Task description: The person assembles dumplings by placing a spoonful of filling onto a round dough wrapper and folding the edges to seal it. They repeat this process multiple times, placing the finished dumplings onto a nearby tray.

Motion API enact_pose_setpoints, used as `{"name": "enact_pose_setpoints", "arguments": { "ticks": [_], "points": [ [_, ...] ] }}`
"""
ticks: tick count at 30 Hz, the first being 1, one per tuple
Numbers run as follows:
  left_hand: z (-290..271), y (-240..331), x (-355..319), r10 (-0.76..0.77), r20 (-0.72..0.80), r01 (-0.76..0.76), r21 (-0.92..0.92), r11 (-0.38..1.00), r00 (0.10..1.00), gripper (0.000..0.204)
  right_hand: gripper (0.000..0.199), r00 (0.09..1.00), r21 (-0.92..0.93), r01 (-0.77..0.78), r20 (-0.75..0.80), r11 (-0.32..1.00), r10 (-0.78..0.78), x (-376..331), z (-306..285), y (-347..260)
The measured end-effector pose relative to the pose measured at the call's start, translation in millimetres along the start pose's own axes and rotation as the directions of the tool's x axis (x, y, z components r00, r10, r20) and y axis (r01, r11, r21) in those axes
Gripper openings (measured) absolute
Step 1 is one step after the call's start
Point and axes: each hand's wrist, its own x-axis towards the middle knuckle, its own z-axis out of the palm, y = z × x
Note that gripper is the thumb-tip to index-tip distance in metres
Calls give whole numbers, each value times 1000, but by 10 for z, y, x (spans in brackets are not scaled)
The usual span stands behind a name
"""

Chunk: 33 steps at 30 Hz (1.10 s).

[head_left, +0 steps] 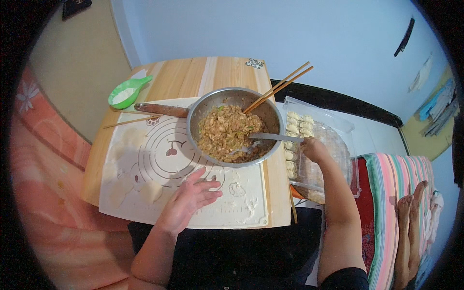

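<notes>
A steel pan (193, 137) with a wooden handle holds minced filling (227, 130) flecked with green. My right hand (315, 150) is closed round the end of a flat metal utensil (275, 137), whose other end reaches into the filling, so its kind is hidden. Palm up and fingers spread, my left hand (193, 195) is empty above the white mat (241, 212), just in front of the pan. Round dough wrappers (151, 192) lie on the mat to its left. A pair of chopsticks (282, 87) leans against the pan's far right rim.
Right of the table, a clear plastic container (356, 179) holds rows of dumplings (292, 128). A green scoop (126, 96) with white powder stands at the far left, near a thin wooden stick (130, 122). Another person's feet (411, 203) rest on a striped cloth (386, 193).
</notes>
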Motion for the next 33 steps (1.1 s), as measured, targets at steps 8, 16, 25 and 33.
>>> {"name": "enact_pose_setpoints", "arguments": {
  "ticks": [8,16,25,33],
  "points": [
    [-63,-15,17,16,-19,-14,80,997,1000,55,32,983,-67,53,-171,996,-64,-91,43,-63],
    [-706,335,-265,528,-388,94,861,499,755,20,26,974,115,97,-215,989,-71,-984,-448,-1188],
    [-1124,255,-585,567,-215,309,948,-74,795,30,19,940,405,280,68,871,-334,-1578,-573,-2433],
    [-1075,266,-504,492,-332,386,922,-8,805,23,22,843,504,450,32,737,-537,-1594,-303,-3158]
  ]
}}
